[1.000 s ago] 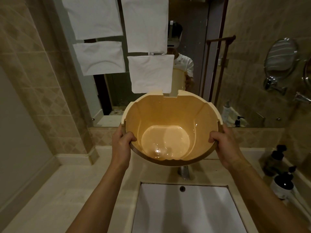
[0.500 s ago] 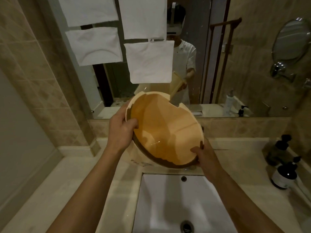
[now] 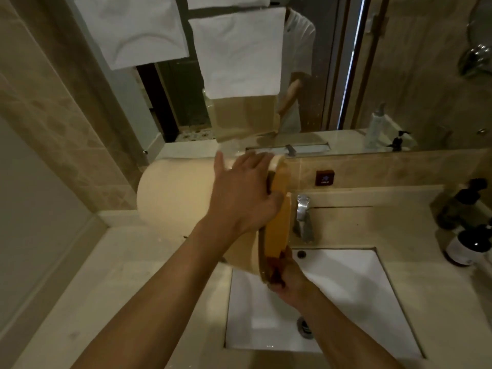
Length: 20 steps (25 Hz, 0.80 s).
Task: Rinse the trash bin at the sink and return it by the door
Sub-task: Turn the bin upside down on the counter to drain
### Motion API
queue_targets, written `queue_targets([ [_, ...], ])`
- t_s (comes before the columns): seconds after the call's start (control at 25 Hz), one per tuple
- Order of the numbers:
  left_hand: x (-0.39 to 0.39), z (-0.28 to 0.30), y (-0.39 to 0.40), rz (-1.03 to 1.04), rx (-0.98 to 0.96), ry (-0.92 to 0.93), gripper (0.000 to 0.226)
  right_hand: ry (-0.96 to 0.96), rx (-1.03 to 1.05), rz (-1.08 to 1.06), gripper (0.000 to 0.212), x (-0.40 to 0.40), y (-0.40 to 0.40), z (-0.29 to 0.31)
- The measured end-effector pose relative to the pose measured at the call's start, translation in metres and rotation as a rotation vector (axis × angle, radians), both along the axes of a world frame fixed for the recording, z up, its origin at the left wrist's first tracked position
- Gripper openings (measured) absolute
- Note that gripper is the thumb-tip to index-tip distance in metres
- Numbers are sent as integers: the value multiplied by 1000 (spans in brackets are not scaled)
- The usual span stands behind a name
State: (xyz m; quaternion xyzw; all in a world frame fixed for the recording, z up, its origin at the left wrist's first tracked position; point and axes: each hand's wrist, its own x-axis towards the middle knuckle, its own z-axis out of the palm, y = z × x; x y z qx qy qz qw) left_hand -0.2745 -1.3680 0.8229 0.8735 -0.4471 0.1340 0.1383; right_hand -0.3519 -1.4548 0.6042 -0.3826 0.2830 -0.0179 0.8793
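Note:
The cream plastic trash bin [image 3: 175, 193] is tipped on its side above the counter, its open mouth turned right and down toward the white sink [image 3: 351, 283]. My left hand [image 3: 242, 198] grips the upper rim, fingers spread over the outer wall. My right hand [image 3: 287, 278] holds the lower rim just above the basin's left part. The orange-lit inside of the bin shows only as a narrow sliver. The chrome faucet [image 3: 302, 217] stands just right of the bin's mouth.
Dark pump bottles [image 3: 466, 243] stand on the counter at the right. A mirror [image 3: 332, 62] with white paper sheets [image 3: 237, 51] stuck on it covers the wall behind. Tiled wall closes the left side. The sink drain [image 3: 304, 326] lies near my right forearm.
The bin went from held upright with water in its bottom to tipped on its side, mouth toward the sink. Both hands turned with it; my right hand dropped low.

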Motion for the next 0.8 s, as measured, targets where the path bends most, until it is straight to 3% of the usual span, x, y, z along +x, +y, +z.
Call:
queue_targets([
  [0.16,-12,-16,-18,-92,139,-117,71,47,220,-61,12,-2,25,-3],
  [0.28,-22,-19,-32,-98,223,-156,66,129,415,-161,25,-1,42,-10],
  [0.4,-30,-12,-36,-121,228,-207,64,87,520,-139,21,3,54,-12],
  [0.48,-18,-3,-16,-116,19,-294,59,49,522,-104,13,3,51,-12],
  [0.56,11,-7,32,-29,-347,-348,43,27,492,-71,9,2,44,-14],
  [0.76,58,-69,184,683,-1439,119,22,4,430,53,13,9,40,-8],
  [0.8,58,-89,199,828,-1575,208,14,6,431,77,10,11,45,-4],
])
